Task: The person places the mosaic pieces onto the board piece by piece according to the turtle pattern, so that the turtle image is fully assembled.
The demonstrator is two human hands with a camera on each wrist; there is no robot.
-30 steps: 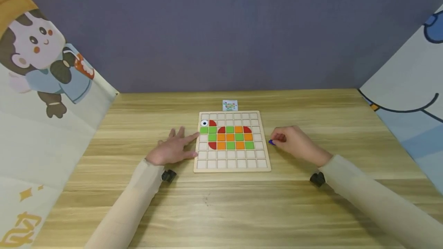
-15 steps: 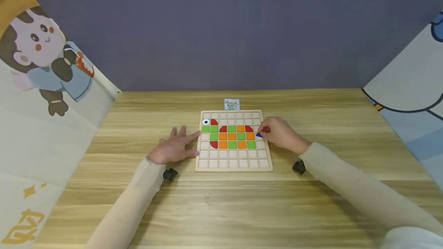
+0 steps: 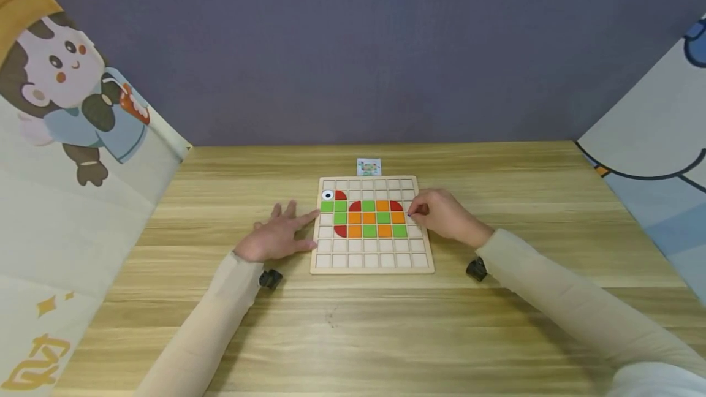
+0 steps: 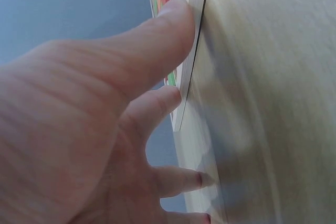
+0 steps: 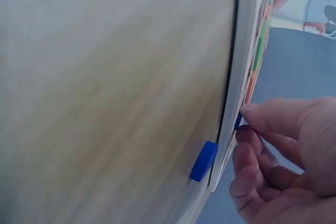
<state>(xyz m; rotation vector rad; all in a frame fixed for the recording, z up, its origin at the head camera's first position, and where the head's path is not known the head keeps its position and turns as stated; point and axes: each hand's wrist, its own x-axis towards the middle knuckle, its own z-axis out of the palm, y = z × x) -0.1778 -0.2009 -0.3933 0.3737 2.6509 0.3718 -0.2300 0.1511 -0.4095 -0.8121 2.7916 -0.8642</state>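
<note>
A wooden grid board lies on the table with green, orange and red tiles and a round eye tile in its cells. My left hand is spread at the board's left side, thumb and index fingertips on its edge. At the right side, the thumb and index finger of my right hand pinch a small blue tile over the right-hand column, beside an orange square. The fingers cover most of that tile. A second blue tile sits against the board's outer edge in the right wrist view, hidden under the hand from above.
A small picture card lies just behind the board. The wood-grain table runs back to a dark blue-grey wall. Walls with cartoon prints stand on the left and right.
My right hand has moved left from beside the board onto its right column with the blue tile, which now shows far less. My left hand has stayed at the board's edge.
</note>
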